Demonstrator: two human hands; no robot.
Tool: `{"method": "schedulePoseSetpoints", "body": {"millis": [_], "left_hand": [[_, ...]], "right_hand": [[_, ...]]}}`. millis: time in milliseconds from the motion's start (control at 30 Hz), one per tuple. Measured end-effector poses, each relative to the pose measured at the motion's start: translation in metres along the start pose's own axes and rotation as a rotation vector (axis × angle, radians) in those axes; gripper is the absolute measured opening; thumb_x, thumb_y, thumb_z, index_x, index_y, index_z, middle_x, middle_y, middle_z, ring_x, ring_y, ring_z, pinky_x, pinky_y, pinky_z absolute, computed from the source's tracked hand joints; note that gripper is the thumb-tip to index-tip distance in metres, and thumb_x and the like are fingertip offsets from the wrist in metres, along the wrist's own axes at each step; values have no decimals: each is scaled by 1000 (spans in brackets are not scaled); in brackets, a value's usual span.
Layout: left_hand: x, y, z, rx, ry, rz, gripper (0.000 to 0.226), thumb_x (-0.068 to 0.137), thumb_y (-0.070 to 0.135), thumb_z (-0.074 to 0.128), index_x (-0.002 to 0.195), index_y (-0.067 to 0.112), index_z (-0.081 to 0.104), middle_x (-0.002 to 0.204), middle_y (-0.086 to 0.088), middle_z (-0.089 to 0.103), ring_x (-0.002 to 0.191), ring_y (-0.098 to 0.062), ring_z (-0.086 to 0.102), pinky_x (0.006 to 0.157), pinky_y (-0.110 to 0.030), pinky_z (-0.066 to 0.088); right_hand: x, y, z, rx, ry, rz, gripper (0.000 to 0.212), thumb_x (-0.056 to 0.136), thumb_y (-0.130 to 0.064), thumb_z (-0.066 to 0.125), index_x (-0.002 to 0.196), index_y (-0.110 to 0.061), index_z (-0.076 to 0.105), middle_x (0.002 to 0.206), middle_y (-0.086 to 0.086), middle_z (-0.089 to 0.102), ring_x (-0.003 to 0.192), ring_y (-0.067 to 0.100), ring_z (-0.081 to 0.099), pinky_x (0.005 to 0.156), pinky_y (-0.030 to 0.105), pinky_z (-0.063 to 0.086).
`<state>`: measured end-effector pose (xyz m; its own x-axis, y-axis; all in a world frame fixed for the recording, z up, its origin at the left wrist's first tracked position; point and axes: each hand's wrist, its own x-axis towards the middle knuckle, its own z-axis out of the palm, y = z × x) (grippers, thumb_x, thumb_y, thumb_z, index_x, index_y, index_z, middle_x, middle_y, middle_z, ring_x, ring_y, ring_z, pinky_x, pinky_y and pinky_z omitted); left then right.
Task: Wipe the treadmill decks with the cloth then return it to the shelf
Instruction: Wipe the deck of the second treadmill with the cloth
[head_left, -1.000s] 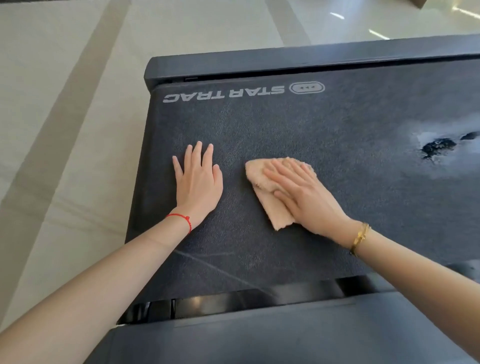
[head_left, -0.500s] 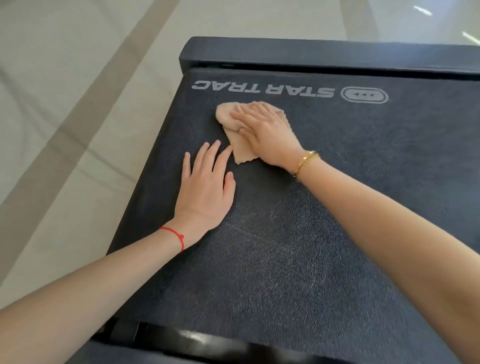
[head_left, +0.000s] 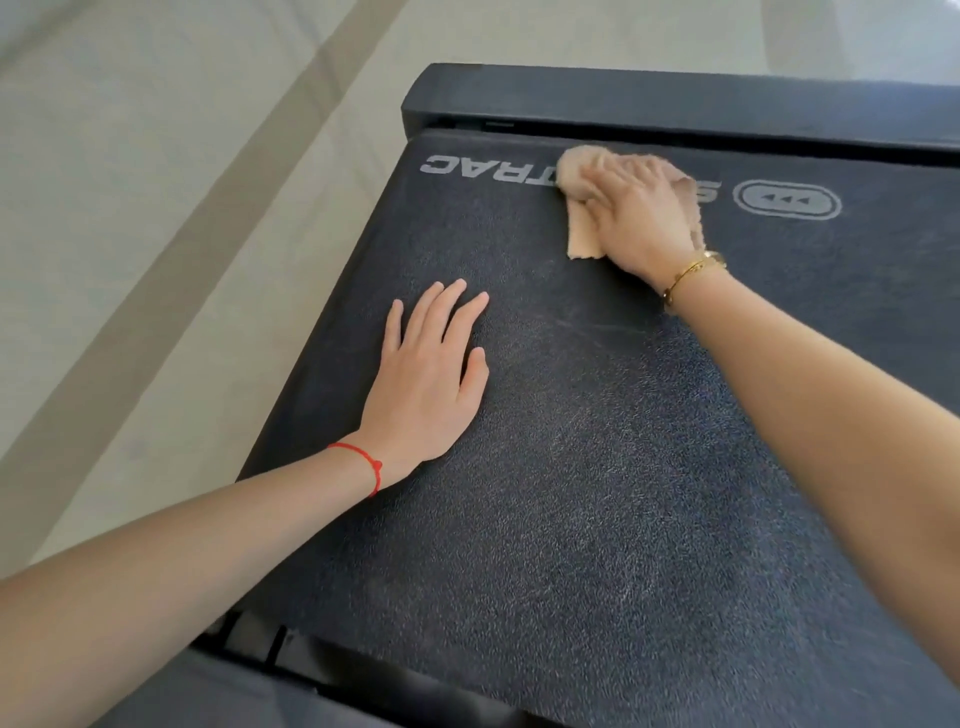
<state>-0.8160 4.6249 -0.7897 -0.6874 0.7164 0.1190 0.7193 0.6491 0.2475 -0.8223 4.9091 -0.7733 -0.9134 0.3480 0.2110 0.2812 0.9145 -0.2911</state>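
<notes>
The right hand (head_left: 641, 215) lay on top of a beige cloth (head_left: 582, 228), fingers bent over the bunched fabric and pressing it down onto the treadmill deck (head_left: 597, 493). The cloth sat at the far end of the dark, textured belt, covering the middle of the white "STAR TRAC" lettering (head_left: 483, 165), so that only the letters to the left of it and a trace to the right could be read. Just right of the cloth was an oval logo (head_left: 786, 200) printed on the belt. A gold bracelet (head_left: 691, 273) circled the right wrist.

The left hand (head_left: 428, 376) rested flat on the deck nearer the person and close to the belt's left edge, palm down, fingers straight and slightly spread, holding nothing. It was well apart from the cloth. A red string bracelet (head_left: 363, 462) ran around the left wrist.

Beyond the cloth, the dark end cover (head_left: 675, 98) of the treadmill ran across the far end of the belt. Pale floor tiles (head_left: 156, 208) with a darker band lay to the left of the machine.
</notes>
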Motion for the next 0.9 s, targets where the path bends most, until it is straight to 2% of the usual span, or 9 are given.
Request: {"method": "schedulePoseSetpoints", "body": {"millis": [133,233,400,500,567,667,767,900], "left_hand": [[-2,1,0,-14,20,8,51,102,30,33,152,21,31,161,-1,24,151,-17,13,123,-52,9],[-2,2,0,-23,37,5,50,102,27,37,151,20,33,160,-1,26,150,-18,15,122,-51,10],[-3,3,1,-32,54,9,49,101,25,39,150,18,36,159,-3,28,150,-21,18,122,-52,12],[-3,4,1,-30,58,8,49,101,25,39,149,18,36,159,-4,29,150,-21,18,122,-53,12],[-3,4,2,-29,54,9,49,102,25,38,150,18,35,159,-4,29,150,-22,18,122,-53,11],[-2,3,3,-28,43,6,49,102,27,36,151,19,34,160,-4,27,150,-22,16,123,-53,9],[-2,2,2,-24,29,-2,49,103,29,34,152,19,32,160,-4,26,151,-22,15,123,-52,8],[-2,3,2,-8,21,7,50,103,29,33,152,18,31,161,-6,25,151,-24,15,123,-53,9]], "right_hand": [[-60,-19,-4,83,-67,-165,43,103,-28,41,145,-18,45,151,6,43,143,29,31,121,36,11],[-122,-36,-14,148,-126,-207,45,103,-25,44,148,-22,40,154,2,37,147,25,24,122,31,6],[-232,-66,-31,172,-188,-325,47,102,-23,48,148,-21,39,155,0,33,149,21,18,123,40,12],[-266,-67,-32,148,-207,-374,46,103,-26,45,148,-22,38,157,-2,31,149,20,17,122,43,16],[-264,-56,-35,128,-187,-343,45,103,-29,44,147,-24,40,156,-2,33,148,19,20,122,41,15],[-234,-30,-40,72,-84,-147,43,103,-30,44,144,-19,46,152,5,40,145,25,28,121,26,1],[-204,-9,-44,24,6,76,42,103,-29,42,143,-18,47,150,6,43,143,28,30,118,27,6],[-217,-33,-39,46,-37,21,43,104,-25,44,146,-18,43,154,5,37,147,24,23,120,25,0]]}}
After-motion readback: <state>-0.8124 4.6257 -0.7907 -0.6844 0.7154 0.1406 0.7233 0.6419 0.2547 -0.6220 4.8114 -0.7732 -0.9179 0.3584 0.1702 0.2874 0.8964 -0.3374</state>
